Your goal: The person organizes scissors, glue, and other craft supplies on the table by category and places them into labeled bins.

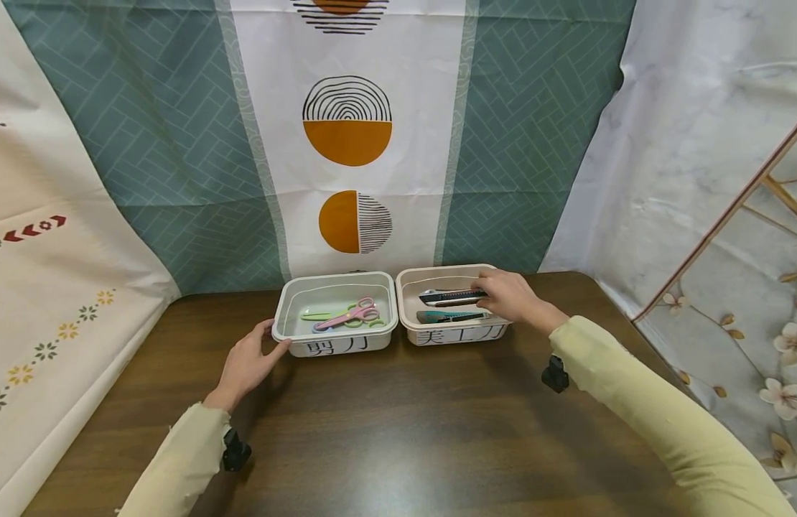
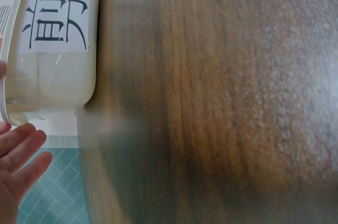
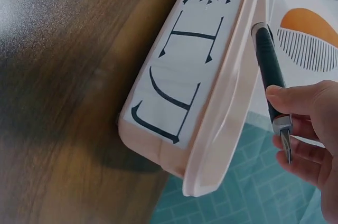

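Note:
Between thumb and fingers, my right hand holds a dark utility knife above the right bin. A second utility knife, teal and black, lies inside that bin. My left hand is at the near left corner of the left bin, thumb by its rim and fingers extended beside its end. In the left bin are pink-handled scissors, green scissors and a blue piece partly hidden beneath them.
Both bins stand side by side at the back of the brown wooden table, with black characters on white front labels. A patterned curtain hangs directly behind them. Printed cloths flank the table, a floral one on the right.

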